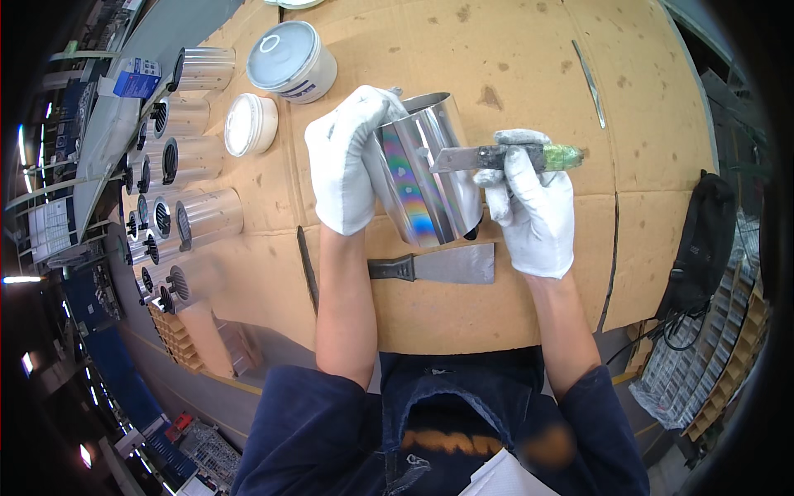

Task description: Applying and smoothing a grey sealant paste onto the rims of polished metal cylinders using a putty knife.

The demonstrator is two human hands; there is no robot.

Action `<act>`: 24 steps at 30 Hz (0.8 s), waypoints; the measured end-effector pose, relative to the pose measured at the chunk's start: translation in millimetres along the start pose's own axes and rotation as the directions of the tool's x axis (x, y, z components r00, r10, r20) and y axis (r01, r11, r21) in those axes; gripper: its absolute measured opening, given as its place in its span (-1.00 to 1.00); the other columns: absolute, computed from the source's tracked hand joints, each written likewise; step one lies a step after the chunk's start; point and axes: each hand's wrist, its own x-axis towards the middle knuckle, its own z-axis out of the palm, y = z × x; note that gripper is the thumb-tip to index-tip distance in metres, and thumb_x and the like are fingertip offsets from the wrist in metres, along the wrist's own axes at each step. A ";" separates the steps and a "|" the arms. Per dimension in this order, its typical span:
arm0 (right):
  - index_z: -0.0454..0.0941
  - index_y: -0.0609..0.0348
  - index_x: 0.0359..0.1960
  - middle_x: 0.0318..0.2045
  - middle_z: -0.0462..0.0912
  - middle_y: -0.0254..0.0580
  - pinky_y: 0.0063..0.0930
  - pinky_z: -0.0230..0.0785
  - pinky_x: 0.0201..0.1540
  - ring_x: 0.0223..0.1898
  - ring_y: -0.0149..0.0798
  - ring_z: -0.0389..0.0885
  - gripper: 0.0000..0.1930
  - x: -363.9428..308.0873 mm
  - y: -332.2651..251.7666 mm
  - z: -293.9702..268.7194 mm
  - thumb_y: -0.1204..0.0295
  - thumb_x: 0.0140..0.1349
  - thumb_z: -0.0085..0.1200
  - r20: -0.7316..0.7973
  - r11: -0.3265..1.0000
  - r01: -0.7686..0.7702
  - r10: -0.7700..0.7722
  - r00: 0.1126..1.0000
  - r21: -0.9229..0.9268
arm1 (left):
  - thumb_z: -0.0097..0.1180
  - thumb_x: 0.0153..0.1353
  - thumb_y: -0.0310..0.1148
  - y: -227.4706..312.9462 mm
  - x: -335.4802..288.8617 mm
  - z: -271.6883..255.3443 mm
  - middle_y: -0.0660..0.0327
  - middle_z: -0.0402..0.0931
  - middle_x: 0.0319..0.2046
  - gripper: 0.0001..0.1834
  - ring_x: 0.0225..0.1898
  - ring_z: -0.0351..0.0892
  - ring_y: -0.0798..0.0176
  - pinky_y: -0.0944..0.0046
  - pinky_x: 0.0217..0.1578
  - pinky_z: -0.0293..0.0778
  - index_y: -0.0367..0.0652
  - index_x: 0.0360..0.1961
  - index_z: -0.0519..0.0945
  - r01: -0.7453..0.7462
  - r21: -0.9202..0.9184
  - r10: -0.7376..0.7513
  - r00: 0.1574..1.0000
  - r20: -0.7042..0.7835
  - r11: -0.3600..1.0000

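Note:
My left hand (pixel 341 165), in a white glove, is closed round the left side of a shiny metal cylinder (pixel 413 178), which is tilted above the table. Rainbow-coloured reflections run down its wall, and its upper rim shows an opening. In my gloved right hand (pixel 539 219) is a narrow scraper (pixel 456 159) with a dark and green handle. Its flat blade points left and overlaps the cylinder's wall in view; whether it touches cannot be made out. Below the cylinder lies a wide putty knife (pixel 459 264) with a black handle.
Cardboard (pixel 529 306) covers the table. Two white tubs, one large with a grey lid (pixel 283 56) and one small (pixel 251 126), stand at the back left. Several metal cylinders (pixel 211 217) line the left edge. A thin metal strip (pixel 589 83) lies back right; a black bag (pixel 703 240) hangs at the right edge.

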 end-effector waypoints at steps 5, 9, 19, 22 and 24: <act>0.43 0.29 -0.03 -0.47 0.62 -0.16 -0.72 0.18 -0.61 -0.62 -0.53 0.41 -0.75 4.1 -0.2 -3.2 0.44 0.33 0.03 -0.053 0.996 0.075 -0.072 0.996 0.052 | -0.02 0.21 -0.42 -0.3 6.2 0.4 0.20 0.48 -0.47 -0.76 -0.33 0.41 0.34 0.29 -0.04 0.33 -0.39 -0.53 0.48 -0.014 -0.003 0.014 1.000 -0.024 1.000; 0.42 0.18 0.00 -0.56 0.41 -0.35 -0.69 0.11 -0.63 -0.63 -0.54 0.32 -0.77 -5.8 8.4 4.6 0.48 0.33 -0.01 -0.105 0.992 0.094 -0.085 0.991 0.082 | -0.08 0.24 -0.34 15.5 -5.3 -15.6 0.09 0.55 -0.37 -0.71 -0.30 0.52 0.24 0.18 -0.01 0.43 -0.39 -0.43 0.54 -0.135 0.336 0.134 0.991 0.025 0.932; 0.40 0.22 0.08 -0.08 0.57 0.02 -0.74 0.16 -0.60 -0.54 -0.59 0.37 -0.72 -0.8 0.7 -54.2 0.37 0.43 -0.15 -0.121 0.969 0.245 -0.238 0.964 0.041 | 0.08 0.19 -0.45 11.7 -10.1 2.7 0.25 0.49 -0.51 -0.83 -0.43 0.38 0.48 0.40 -0.36 0.36 -0.38 -0.45 0.54 0.009 0.141 0.000 0.998 -0.066 0.990; 0.38 0.22 0.09 -0.14 0.58 -0.03 -0.75 0.14 -0.62 -0.57 -0.60 0.37 -0.71 -4.4 -6.9 -30.9 0.36 0.43 -0.13 -0.144 0.970 0.241 -0.243 0.959 -0.034 | 0.07 0.20 -0.48 7.1 -6.5 1.6 0.29 0.40 -0.54 -0.81 -0.46 0.31 0.50 0.40 -0.41 0.31 -0.37 -0.52 0.50 0.018 0.086 -0.011 0.996 -0.088 0.996; 0.37 0.22 0.09 -0.18 0.58 -0.07 -0.74 0.14 -0.63 -0.58 -0.59 0.37 -0.71 -3.5 -14.4 -23.8 0.36 0.42 -0.12 -0.094 0.962 0.254 -0.264 0.960 -0.103 | 0.07 0.21 -0.48 5.5 -5.0 1.3 0.29 0.38 -0.55 -0.80 -0.47 0.30 0.50 0.40 -0.41 0.30 -0.37 -0.53 0.50 0.026 0.065 -0.020 0.995 -0.094 0.998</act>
